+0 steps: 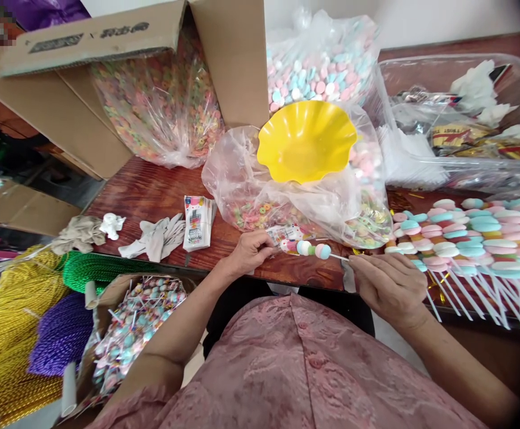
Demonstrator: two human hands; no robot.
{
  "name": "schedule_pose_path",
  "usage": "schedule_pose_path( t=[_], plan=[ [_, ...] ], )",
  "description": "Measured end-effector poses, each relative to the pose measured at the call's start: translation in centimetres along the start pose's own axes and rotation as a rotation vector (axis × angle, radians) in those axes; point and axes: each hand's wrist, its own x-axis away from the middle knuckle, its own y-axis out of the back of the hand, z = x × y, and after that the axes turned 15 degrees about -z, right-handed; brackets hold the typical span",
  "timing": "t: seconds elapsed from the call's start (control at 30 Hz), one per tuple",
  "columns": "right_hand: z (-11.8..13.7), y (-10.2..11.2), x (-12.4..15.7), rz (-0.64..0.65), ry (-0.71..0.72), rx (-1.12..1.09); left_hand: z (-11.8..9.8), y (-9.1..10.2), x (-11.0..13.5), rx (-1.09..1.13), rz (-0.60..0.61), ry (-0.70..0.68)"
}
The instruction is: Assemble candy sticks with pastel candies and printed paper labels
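My right hand (387, 285) pinches the white stick of a candy skewer (310, 248) that lies level above the table's front edge. Pastel round sweets sit on the stick. My left hand (250, 250) grips the far end of the skewer, where a small printed wrapper (282, 233) covers the sweets. A row of finished candy skewers (470, 238) lies on the table to the right of my right hand. A yellow scalloped bowl (307, 140) rests on an open plastic bag of ring sweets (260, 208) just behind my hands.
A stack of printed wrappers (198, 221) and crumpled white gloves (157, 237) lie at the left of the wooden table (152, 190). Behind are cardboard boxes (237, 59) and bags of sweets (322, 59). A box of wrapped skewers (137, 322) and coloured cord bundles (58, 333) sit lower left.
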Motion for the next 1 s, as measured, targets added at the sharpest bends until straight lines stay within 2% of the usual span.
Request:
schedule_pose_path(
  t=[0.17, 0.23, 0.37, 0.57, 0.67, 0.77, 0.87, 1.0],
  plan=[
    [0.8, 0.3, 1.1, -0.017, 0.053, 0.027, 0.5, -0.4, 0.6, 0.088, -0.097, 0.218],
    [0.8, 0.6, 1.5, -0.014, 0.054, 0.03, 0.5, -0.4, 0.6, 0.106, -0.109, 0.253],
    [0.7, 1.0, 1.6, -0.008, 0.053, -0.008, 0.3, -0.2, 0.4, 0.063, -0.053, 0.146],
    [0.3, 0.4, -0.2, -0.008, 0.092, -0.105, 0.3, -0.4, 0.3, 0.028, 0.004, -0.069],
    [-0.7, 0.2, -0.9, 0.067, 0.04, -0.154, 0.5, -0.4, 0.5, 0.003, 0.007, -0.144],
    [-2.0, 0.3, -1.6, 0.178, 0.005, -0.112, 0.5, -0.3, 0.5, -0.021, 0.021, -0.22],
    [-2.8, 0.4, -2.4, 0.23, 0.031, -0.098, 0.5, -0.4, 0.6, -0.038, 0.015, -0.245],
    [-2.6, 0.2, -3.4, 0.219, 0.076, -0.109, 0.4, -0.6, 0.5, -0.035, 0.003, -0.217]
  ],
)
